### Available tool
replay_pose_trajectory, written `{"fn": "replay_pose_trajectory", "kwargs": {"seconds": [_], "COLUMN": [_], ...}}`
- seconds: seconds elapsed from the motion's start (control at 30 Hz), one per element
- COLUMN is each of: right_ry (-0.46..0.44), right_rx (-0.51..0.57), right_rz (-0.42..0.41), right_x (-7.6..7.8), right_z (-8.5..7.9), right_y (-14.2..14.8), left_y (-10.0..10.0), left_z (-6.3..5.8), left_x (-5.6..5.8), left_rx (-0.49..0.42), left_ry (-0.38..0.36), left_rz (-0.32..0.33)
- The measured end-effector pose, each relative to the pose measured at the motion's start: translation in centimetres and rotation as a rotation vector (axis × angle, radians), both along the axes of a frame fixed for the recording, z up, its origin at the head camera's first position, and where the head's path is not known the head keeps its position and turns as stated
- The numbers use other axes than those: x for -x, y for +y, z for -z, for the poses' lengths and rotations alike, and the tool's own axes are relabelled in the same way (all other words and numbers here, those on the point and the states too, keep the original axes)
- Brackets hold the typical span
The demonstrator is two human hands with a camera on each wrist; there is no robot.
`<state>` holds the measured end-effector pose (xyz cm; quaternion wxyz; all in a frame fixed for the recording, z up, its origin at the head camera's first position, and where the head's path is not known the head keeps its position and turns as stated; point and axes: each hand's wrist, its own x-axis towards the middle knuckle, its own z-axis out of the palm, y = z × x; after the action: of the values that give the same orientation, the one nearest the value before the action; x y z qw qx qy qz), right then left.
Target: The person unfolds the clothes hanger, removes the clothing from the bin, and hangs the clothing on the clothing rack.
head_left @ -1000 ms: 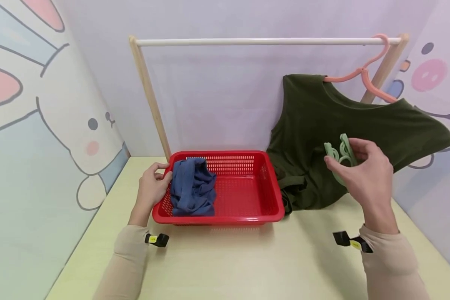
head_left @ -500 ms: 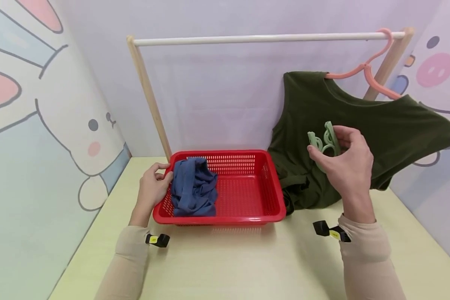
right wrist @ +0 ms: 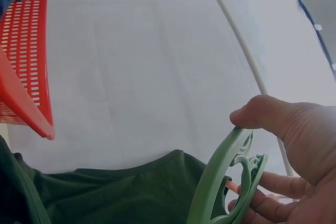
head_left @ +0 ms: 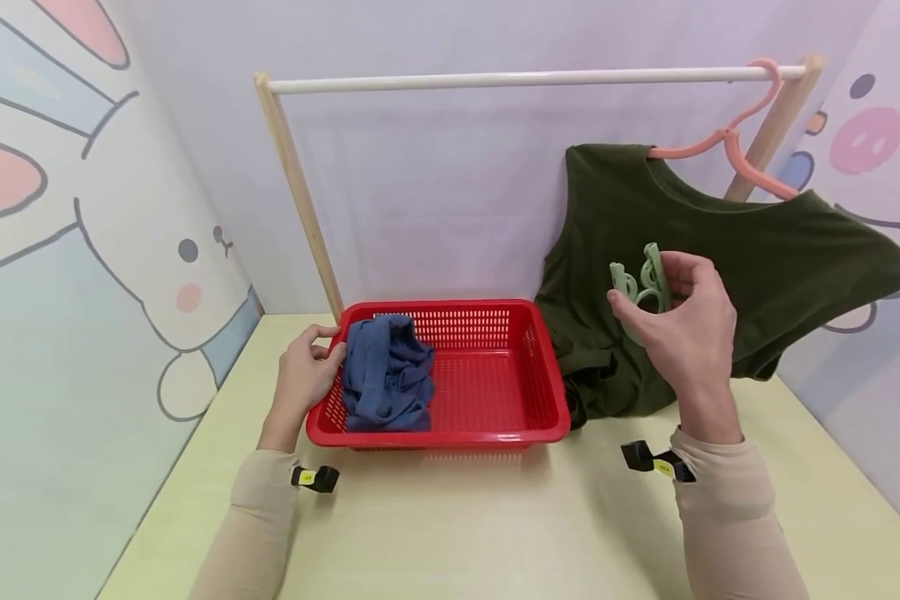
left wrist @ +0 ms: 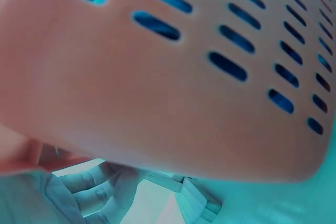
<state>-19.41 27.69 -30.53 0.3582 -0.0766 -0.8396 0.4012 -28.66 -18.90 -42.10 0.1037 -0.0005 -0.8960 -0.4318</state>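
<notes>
At the right of the head frame, above a pale yellow tabletop (head_left: pixel 450 525): a bare right hand (head_left: pixel 686 321), raised, with wrist low and fingertips toward the top of the frame. Pinched there between thumb and fingers, with a narrow gap between: a pale green plastic clip (head_left: pixel 658 275) with two long arms in a V, in front of a dark green sleeveless cloth garment (head_left: pixel 622 208). Left of centre: a bare left hand (head_left: pixel 307 371), at the end of a forearm from the lower left, with thumb and fingers bent around the left rim of a red slotted plastic basket (head_left: pixel 450 437). Inside, at the left: a crumpled blue cloth (head_left: pixel 388 379).

Clear only in the right wrist view, at lower right: thumb tip on the upper end of one clip arm, fingertips at the other, curled loops in between. Only in the left wrist view: the basket's outer wall with rows of oval slots, and, at lower left beneath it, bent fingers (left wrist: pixel 94 190).
</notes>
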Motion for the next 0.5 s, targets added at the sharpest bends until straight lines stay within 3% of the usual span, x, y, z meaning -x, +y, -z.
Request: {"fn": "replay_pose_trajectory", "kwargs": {"seconds": [0.17,0.3,0.5], "right_ry": [0.034,0.062,0.071], "right_rx": [-0.015,-0.016,-0.018], "right_rz": [-0.021,-0.016,-0.020], "right_x": [0.3,0.4,0.6], "right_z": [0.1,0.2,0.5], "right_y": [-0.3,-0.5,-0.9], "left_y": [-0.5,-0.6,0.7], "left_z": [-0.1,-0.9,-3.1], "left_x": [-0.1,-0.1,-1.3], "left_rx": [0.048,0.047,0.037], "left_ry": [0.009,0.042,0.183], "left_rz": [0.007,0.022,-0.003]}}
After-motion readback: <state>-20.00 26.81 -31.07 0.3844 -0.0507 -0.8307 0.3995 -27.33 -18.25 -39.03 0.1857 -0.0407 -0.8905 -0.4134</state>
